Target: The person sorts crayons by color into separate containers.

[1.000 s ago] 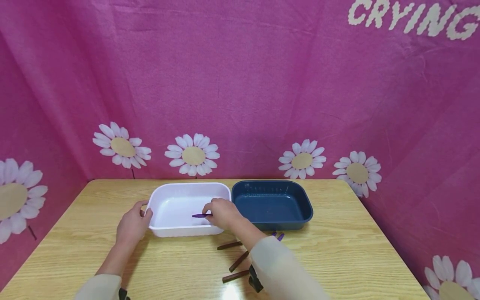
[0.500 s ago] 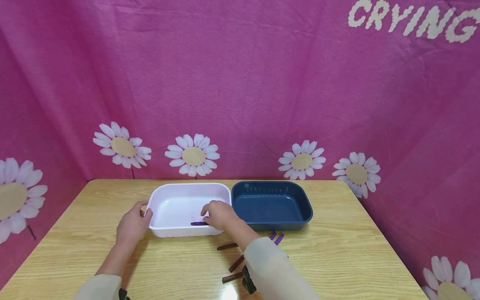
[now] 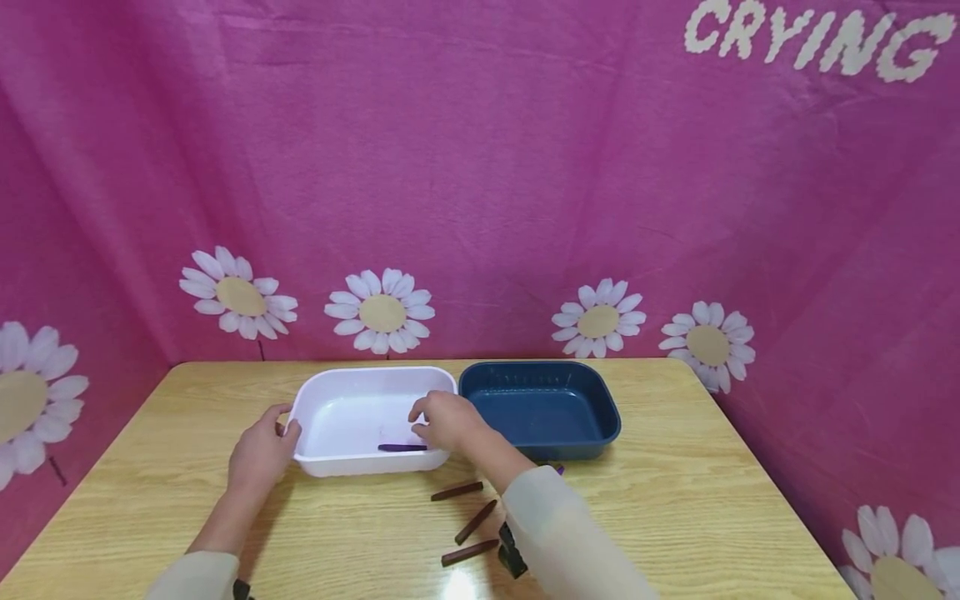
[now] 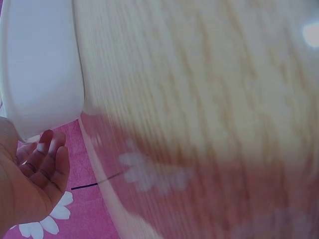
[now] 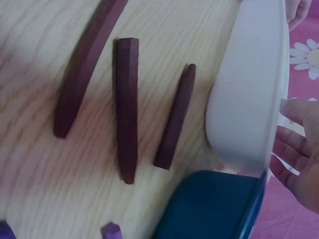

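A purple crayon (image 3: 402, 447) lies inside the white tray (image 3: 360, 466), along its near wall. Over the tray's right end hovers my right hand (image 3: 448, 419), fingers loosely bent and holding nothing. My left hand (image 3: 258, 447) holds the tray's left rim, its thumb and fingers at the edge; the left wrist view shows the fingers (image 4: 50, 164) curled at the tray's end. On the table in front are brown crayons (image 3: 457, 491) (image 5: 127, 109). Another purple crayon (image 3: 558, 469) peeks out past the right forearm, mostly hidden behind it.
A dark blue tray (image 3: 609, 429) stands right beside the white one, with no crayon showing in it. Both rest near the back of the wooden table (image 3: 690, 500). A pink curtain (image 3: 480, 183) printed with daisies hangs behind and at the sides.
The right hand has let go of the purple crayon, which dropped into the white tray. That hand then lifted slightly away to the right. The left hand stays on the tray's rim.
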The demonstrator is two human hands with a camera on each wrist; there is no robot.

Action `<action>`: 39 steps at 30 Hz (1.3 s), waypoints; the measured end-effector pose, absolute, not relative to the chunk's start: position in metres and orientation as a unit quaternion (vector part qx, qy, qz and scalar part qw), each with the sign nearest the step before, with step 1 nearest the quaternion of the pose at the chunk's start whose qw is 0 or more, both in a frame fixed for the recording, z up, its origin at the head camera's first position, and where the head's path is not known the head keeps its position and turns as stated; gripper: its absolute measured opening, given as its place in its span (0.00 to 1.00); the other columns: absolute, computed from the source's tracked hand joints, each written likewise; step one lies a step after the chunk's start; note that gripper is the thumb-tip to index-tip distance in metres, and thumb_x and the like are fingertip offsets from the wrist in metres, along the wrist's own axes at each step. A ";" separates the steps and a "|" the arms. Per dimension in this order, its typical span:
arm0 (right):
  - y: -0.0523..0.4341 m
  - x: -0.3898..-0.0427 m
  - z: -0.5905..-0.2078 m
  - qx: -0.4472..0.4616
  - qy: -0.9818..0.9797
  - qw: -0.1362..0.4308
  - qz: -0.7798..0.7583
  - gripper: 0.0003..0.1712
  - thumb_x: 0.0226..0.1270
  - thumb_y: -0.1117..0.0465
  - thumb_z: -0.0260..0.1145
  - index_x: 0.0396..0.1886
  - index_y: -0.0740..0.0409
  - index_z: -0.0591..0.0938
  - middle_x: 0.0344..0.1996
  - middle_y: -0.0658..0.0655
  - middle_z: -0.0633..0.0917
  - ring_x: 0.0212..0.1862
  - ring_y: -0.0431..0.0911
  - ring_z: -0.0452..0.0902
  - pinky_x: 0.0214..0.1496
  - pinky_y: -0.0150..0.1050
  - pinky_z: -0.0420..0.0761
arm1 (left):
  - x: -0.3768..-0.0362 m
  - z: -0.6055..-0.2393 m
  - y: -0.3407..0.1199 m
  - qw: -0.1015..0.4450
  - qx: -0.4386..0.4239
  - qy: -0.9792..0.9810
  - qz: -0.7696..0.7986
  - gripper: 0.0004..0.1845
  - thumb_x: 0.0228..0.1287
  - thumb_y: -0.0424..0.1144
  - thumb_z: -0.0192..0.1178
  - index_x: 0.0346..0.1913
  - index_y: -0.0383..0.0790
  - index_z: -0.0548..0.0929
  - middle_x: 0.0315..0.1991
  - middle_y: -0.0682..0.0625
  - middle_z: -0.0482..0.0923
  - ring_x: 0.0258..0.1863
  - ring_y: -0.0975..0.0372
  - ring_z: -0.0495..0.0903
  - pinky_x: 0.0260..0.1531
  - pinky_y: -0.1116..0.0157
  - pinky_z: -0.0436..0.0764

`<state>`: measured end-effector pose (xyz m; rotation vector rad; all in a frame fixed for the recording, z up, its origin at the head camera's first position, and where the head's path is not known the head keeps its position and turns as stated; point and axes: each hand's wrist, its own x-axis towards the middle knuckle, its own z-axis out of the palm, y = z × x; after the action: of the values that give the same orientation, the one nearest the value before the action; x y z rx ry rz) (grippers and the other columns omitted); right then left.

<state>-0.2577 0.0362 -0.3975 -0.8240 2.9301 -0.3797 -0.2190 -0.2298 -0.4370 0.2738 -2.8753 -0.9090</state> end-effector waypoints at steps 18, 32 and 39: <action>0.081 -0.243 -0.373 -0.313 0.931 0.018 -0.188 0.11 0.60 0.58 0.66 0.41 0.55 0.86 0.30 0.51 0.84 0.32 0.41 0.74 0.34 0.31 0.74 | -0.217 -0.438 -0.230 0.055 0.093 -0.948 -0.299 0.26 0.67 0.44 0.46 0.63 0.33 0.67 0.36 0.39 0.75 0.31 0.52 0.73 0.28 0.60 0.69; 0.133 -0.219 -0.375 -0.332 0.924 0.019 -0.186 0.09 0.60 0.58 0.65 0.39 0.54 0.86 0.26 0.46 0.79 0.24 0.35 0.65 0.29 0.28 0.68 | -0.221 -0.437 -0.232 0.050 0.085 -0.950 -0.295 0.26 0.67 0.44 0.45 0.63 0.32 0.66 0.37 0.38 0.76 0.32 0.52 0.74 0.29 0.59 0.70; 0.152 -0.206 -0.383 -0.344 0.920 0.020 -0.185 0.08 0.59 0.59 0.66 0.37 0.54 0.86 0.27 0.46 0.79 0.27 0.35 0.67 0.31 0.27 0.69 | -0.223 -0.438 -0.234 0.054 0.081 -0.950 -0.295 0.26 0.67 0.44 0.46 0.63 0.32 0.66 0.35 0.39 0.75 0.31 0.52 0.73 0.27 0.61 0.69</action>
<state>-0.2062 0.1522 -0.3831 -1.0673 2.8551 -0.5743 -0.2229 -0.2342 -0.4382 0.2446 -2.8869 -0.8965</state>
